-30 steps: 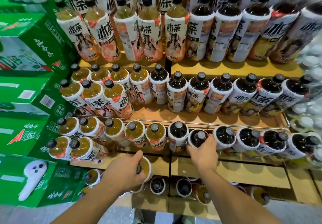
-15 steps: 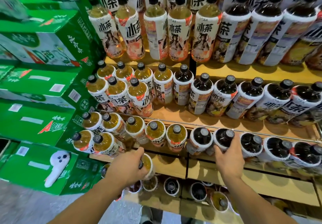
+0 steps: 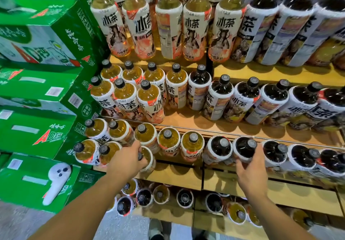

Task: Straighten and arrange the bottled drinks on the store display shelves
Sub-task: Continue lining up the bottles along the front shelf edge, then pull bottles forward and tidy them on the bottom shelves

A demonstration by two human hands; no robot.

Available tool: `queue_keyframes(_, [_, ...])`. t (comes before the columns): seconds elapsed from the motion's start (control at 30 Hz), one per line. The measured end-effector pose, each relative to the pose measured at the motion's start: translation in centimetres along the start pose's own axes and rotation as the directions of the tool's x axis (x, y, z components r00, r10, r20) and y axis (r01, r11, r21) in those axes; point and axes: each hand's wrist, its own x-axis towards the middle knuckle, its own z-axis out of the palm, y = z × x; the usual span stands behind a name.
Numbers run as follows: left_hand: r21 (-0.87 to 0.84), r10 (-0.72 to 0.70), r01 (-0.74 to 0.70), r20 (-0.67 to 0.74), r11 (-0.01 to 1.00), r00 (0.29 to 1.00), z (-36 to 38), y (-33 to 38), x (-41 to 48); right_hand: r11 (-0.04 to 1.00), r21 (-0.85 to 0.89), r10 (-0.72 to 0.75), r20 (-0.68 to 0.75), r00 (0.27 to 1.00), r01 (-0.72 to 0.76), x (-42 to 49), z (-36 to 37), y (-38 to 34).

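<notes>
Your left hand (image 3: 128,160) is wrapped round the top of a yellow tea bottle (image 3: 149,158). Your fingers curl over its cap and hold it tight. This bottle stands at the front of the third shelf (image 3: 173,174) from the top, near the left end. It is just in front of the back row of yellow bottles (image 3: 169,140) and touches the ones beside it.

Your right hand (image 3: 251,172) holds a dark tea bottle (image 3: 243,149) on the same shelf. Your thumb is on its left side and your fingers curl round its right side. The bottle stands in the row of dark bottles (image 3: 274,153) that runs off to the right. It is close between its two neighbours. A thin metal rail (image 3: 214,132) runs along behind the tops of both rows.

On the shelf above, more yellow tea (image 3: 125,96) stands on the left and more dark tea (image 3: 246,94) on the right. Some labels there face you and some are turned to the side. The top shelf has big bottles (image 3: 196,25) of the same drinks. The lowest shelf has a loose mix of bottles (image 3: 184,197), seen from above.

Green boxes (image 3: 33,133) are piled up on your left, right beside the shelves. A white plastic thing (image 3: 56,181) lies on the lowest box.
</notes>
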Motion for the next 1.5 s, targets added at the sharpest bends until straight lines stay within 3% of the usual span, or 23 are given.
queue_keyframes(0.13, [0.045, -0.002, 0.002, 0.004, 0.999, 1.000, -0.3, -0.6, 0.5, 0.999, 0.030, 0.029, -0.008, 1.000, -0.028, -0.6, 0.4, 0.0])
queue_keyframes(0.3, [-0.016, -0.025, 0.025, -0.018, 1.000, 1.000, -0.7, -2.3, 1.5, 0.993, 0.108, 0.058, -0.057, 0.997, -0.052, -2.1, 0.5, -1.1])
queue_keyframes(0.47, [-0.003, -0.001, 0.001, -0.007, 1.000, 1.000, -0.7, -3.0, 1.7, 0.986, 0.086, 0.144, -0.027, 0.989, -0.142, -4.6, 1.6, -0.4])
queue_keyframes(0.67, [0.031, 0.067, -0.068, 0.014, 0.997, 0.998, -0.9, -3.2, 2.2, 0.983, -0.008, 0.182, 0.081, 0.980, -0.182, -8.3, 4.3, -0.9])
queue_keyframes(0.83, [0.102, 0.119, -0.121, 0.024, 0.987, 0.993, -0.7, -3.8, 1.8, 0.987, -0.057, 0.164, 0.296, 0.941, -0.153, -11.8, 8.8, -3.5])
queue_keyframes(1.03, [0.017, 0.083, -0.082, -0.050, 0.997, 0.995, -0.1, -6.5, -0.8, 0.950, -0.268, 0.037, 0.605, 0.796, 0.159, -14.9, 14.3, -8.5])
queue_keyframes(1.23, [0.074, 0.098, -0.101, 0.041, 0.992, 0.994, 3.8, -11.8, -3.9, 0.732, -0.429, -0.010, 0.770, 0.638, 0.530, -17.0, 18.9, -9.9])
queue_keyframes(1.5, [0.112, -0.054, 0.031, 0.211, 0.993, 0.976, 15.3, -17.9, -8.0, 0.575, -0.423, 0.046, 0.871, 0.488, 0.701, -18.4, 25.7, -6.4])
